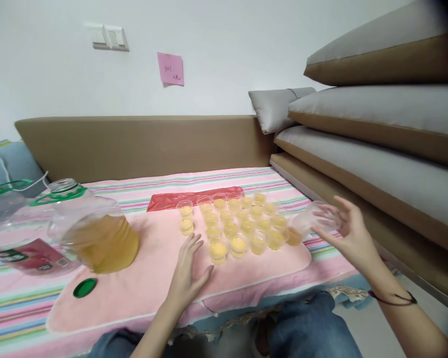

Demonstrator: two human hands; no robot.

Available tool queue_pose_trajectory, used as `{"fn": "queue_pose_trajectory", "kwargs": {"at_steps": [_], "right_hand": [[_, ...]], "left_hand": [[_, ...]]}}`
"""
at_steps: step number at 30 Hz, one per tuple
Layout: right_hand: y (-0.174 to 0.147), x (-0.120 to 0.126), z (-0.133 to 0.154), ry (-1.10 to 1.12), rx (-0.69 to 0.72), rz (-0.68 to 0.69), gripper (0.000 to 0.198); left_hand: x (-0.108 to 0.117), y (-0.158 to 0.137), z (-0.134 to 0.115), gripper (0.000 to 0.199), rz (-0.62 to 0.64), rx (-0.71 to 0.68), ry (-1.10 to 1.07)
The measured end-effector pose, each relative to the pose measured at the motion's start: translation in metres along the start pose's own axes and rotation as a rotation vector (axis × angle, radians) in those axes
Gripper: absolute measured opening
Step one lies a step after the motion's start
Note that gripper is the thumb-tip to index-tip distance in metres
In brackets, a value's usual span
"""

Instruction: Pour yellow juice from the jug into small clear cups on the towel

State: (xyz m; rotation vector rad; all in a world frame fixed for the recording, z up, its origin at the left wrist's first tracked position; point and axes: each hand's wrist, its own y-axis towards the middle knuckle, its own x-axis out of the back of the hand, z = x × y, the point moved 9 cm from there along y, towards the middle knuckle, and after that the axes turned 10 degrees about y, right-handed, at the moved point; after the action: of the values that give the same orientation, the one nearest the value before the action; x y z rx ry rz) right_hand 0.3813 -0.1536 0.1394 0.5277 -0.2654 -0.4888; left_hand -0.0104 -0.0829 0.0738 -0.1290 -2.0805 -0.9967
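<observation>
My left hand (pixel 189 273) is over the pink mat (pixel 153 278), with its fingers apart and nothing in it. It is just left of the front row of small clear cups (pixel 238 246). The cups stand in close rows and hold yellow contents. Two more cups (pixel 186 226) stand apart on the left. My right hand (pixel 349 231) has its fingers around a clear plastic cup (pixel 309 219), blurred and tilted, at the right end of the rows; whether it is one cup or a stack is unclear. A cup with darker amber contents (pixel 293 236) sits below it.
A large clear jug (pixel 112 243) of yellow liquid stands at left, beside another clear jug (pixel 33 253) with a red label. A green cap (pixel 84 287) lies near the front. Behind the cups is a red plastic bag (pixel 194 197). Stacked cushions (pixel 377 149) rise at right.
</observation>
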Motion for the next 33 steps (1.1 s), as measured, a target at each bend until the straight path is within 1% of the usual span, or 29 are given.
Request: {"fn": "queue_pose_trajectory", "kwargs": {"at_steps": [2,4,5,6,7,8,10,13,18,23,25,27,28,30,32,33], "right_hand": [[-0.022,-0.063,0.026,0.113,-0.041,0.243,0.085],[-0.050,-0.122,0.042,0.200,-0.102,0.422,0.083],[-0.064,-0.148,0.045,0.242,-0.140,0.491,0.087],[-0.076,-0.170,0.047,0.281,-0.177,0.529,0.088],[-0.087,-0.189,0.048,0.317,-0.198,0.557,0.089],[-0.095,-0.205,0.048,0.351,-0.216,0.574,0.089],[-0.106,-0.227,0.048,0.399,-0.230,0.592,0.088],[-0.113,-0.243,0.046,0.405,-0.241,0.588,0.089],[-0.115,-0.253,0.047,0.319,-0.248,0.565,0.092],[-0.111,-0.254,0.058,0.292,-0.179,0.548,0.090],[-0.102,-0.251,0.066,0.303,-0.142,0.530,0.087],[-0.091,-0.245,0.074,0.300,-0.104,0.492,0.085],[-0.085,-0.242,0.078,0.287,-0.086,0.471,0.085],[-0.078,-0.239,0.084,0.230,-0.051,0.435,0.087],[-0.080,-0.246,0.083,0.149,-0.028,0.430,0.088],[-0.084,-0.254,0.080,0.115,-0.026,0.446,0.088]], "left_hand": [[-0.007,-0.004,-0.008,0.067,0.101,-0.015,-0.103],[-0.011,-0.009,-0.016,0.083,0.193,-0.012,-0.237],[-0.012,-0.013,-0.019,0.093,0.229,-0.002,-0.304],[-0.012,-0.016,-0.022,0.100,0.254,0.018,-0.362],[-0.011,-0.019,-0.022,0.104,0.268,0.049,-0.405],[-0.010,-0.022,-0.021,0.103,0.267,0.090,-0.434],[-0.006,-0.028,-0.016,0.091,0.246,0.177,-0.456],[-0.001,-0.035,-0.004,0.080,0.223,0.250,-0.452],[0.008,-0.045,0.010,0.077,0.236,0.265,-0.421],[0.016,-0.047,0.015,0.081,0.269,0.273,-0.450],[0.018,-0.047,0.019,0.083,0.296,0.277,-0.448],[0.021,-0.047,0.030,0.083,0.295,0.297,-0.420],[0.025,-0.046,0.038,0.081,0.264,0.321,-0.393],[0.034,-0.045,0.063,0.077,0.147,0.403,-0.324],[0.043,-0.046,0.093,0.073,0.013,0.515,-0.276],[0.044,-0.046,0.107,0.071,-0.037,0.566,-0.273]]}}
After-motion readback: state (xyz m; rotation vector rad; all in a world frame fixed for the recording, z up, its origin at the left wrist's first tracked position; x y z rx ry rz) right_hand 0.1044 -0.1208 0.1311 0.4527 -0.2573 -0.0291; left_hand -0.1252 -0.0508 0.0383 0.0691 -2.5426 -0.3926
